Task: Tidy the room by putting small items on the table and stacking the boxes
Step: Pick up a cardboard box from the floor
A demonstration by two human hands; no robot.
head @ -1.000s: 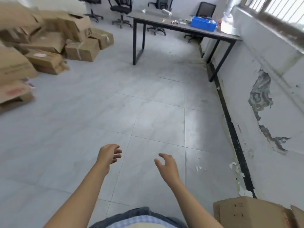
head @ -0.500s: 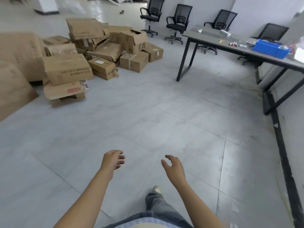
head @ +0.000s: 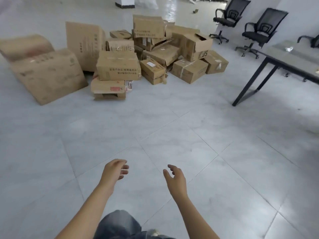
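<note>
Cardboard boxes (head: 155,54) now fill the upper middle of the view in a loose heap on the grey tiled floor (head: 172,126). Half a second ago they lay off to the upper left, so the head has swung towards them. The tabletop (head: 293,56) has slid to the right edge and its blue tray has dropped out of sight; two black office chairs (head: 262,31) stand behind it. Both hands reach out low as before, well apart from the heap. The left hand (head: 114,169) has a slack grip, fingers loosely curled round nothing, and the right hand (head: 175,178) likewise keeps a half-open, empty grip.
</note>
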